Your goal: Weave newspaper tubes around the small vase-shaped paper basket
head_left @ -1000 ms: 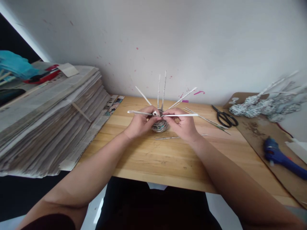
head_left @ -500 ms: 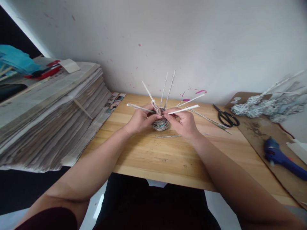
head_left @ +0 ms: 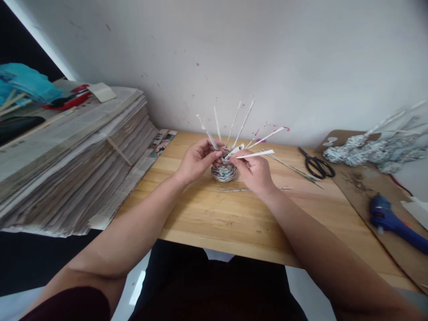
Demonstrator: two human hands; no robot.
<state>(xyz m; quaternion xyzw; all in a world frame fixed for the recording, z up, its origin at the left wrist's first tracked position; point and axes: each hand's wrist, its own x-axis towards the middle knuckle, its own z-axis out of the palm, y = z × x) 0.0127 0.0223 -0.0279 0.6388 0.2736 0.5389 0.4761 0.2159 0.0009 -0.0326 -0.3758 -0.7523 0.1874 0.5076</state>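
A small round basket (head_left: 224, 173) woven from rolled newspaper strips sits on the wooden table, with several paper rods (head_left: 245, 118) fanning up and out of it. My left hand (head_left: 198, 161) is at its left rim, thumb and fingers pinched on a paper rod (head_left: 209, 135) there. On the right rim, my right hand (head_left: 256, 171) pinches a white paper tube (head_left: 256, 154) that points out to the right. A wider rolled tube end (head_left: 238, 149) stands between the two hands. Fingers hide part of the rim.
Black scissors (head_left: 317, 165) lie to the right, near thin loose rods (head_left: 294, 167). Beyond them are a blue glue gun (head_left: 394, 223) on cardboard and woven paper pieces (head_left: 364, 151) against the wall. A tall newspaper stack (head_left: 83, 165) fills the left, with red-handled pliers (head_left: 68, 99) on top.
The wide tube end between my hands has swung from leaning left to leaning right. My left hand has shifted from the basket's front to a rod at its left rim.
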